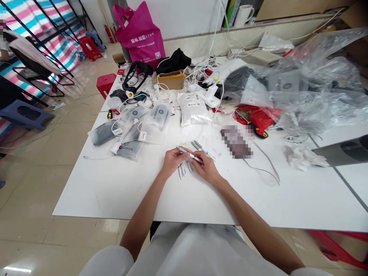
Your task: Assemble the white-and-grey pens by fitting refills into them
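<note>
A white and silver pen (189,154) is held between both hands above the white table (115,193). My left hand (173,161) pinches its left end, and my right hand (204,165) has its fingers closed round the right end. Several similar pens (182,170) lie on the table below and between the hands, partly hidden by them. More pens (202,148) lie just beyond my right hand, side by side and slanting.
Plastic-wrapped packets (130,148) and cables lie at the left. A white parcel (193,108) sits beyond the hands. To the right are a blurred-out phone-like object (236,142) with a cable, crumpled tissue (303,157) and a dark cylinder (345,150). Plastic bags (322,96) fill the back right.
</note>
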A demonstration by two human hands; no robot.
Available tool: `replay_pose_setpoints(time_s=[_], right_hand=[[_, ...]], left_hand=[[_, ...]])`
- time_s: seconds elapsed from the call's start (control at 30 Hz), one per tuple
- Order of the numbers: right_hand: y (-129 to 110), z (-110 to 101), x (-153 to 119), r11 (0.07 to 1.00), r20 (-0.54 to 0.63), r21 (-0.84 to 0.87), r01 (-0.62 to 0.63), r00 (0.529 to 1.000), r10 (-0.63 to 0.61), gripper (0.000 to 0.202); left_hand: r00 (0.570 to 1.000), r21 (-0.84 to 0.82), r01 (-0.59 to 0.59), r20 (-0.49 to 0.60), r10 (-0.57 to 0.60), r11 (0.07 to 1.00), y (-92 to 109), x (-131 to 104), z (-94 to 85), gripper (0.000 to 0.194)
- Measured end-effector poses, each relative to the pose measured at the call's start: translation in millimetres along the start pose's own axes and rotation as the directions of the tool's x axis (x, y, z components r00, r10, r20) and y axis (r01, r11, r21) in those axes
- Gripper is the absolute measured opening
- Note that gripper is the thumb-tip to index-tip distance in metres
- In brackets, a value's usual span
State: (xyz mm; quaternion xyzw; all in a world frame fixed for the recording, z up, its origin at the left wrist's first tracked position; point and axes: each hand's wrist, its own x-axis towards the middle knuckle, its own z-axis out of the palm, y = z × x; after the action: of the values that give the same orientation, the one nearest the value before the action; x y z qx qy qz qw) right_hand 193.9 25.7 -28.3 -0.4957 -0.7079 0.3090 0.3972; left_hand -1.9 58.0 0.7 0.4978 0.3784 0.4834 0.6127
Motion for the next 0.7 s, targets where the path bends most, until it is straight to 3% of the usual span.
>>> replay_pose_setpoints(time_s=[0.17,0.3,0.43,0.7], right_hand=[[-1.0,-0.7,0.0,1.000,0.056,-0.017,0.023,0.998,-0.022,0.038],[-2.8,-1.2,1.3,0.998,0.002,-0.047,0.051,0.999,-0.051,0.036],[-3.7,-1.5,2.3,0.993,0.053,-0.050,0.107,0.993,-0.104,0.039],[1.8,0.3,0.0,0.990,0.023,-0.074,0.123,0.992,-0.122,0.031]], left_hand=[[1.000,-0.010,0.000,0.003,0.000,1.000,-0.8,-0.1,-1.1,0.027],[1.000,-0.011,0.010,-0.010,-0.010,1.000,-1.2,-0.3,-1.6,0.028],[1.000,-0.007,0.018,-0.010,-0.018,1.000,0.3,-0.8,-1.4,0.029],[0.999,-0.033,0.038,-0.018,-0.038,0.999,-1.5,0.5,-2.3,0.038]])
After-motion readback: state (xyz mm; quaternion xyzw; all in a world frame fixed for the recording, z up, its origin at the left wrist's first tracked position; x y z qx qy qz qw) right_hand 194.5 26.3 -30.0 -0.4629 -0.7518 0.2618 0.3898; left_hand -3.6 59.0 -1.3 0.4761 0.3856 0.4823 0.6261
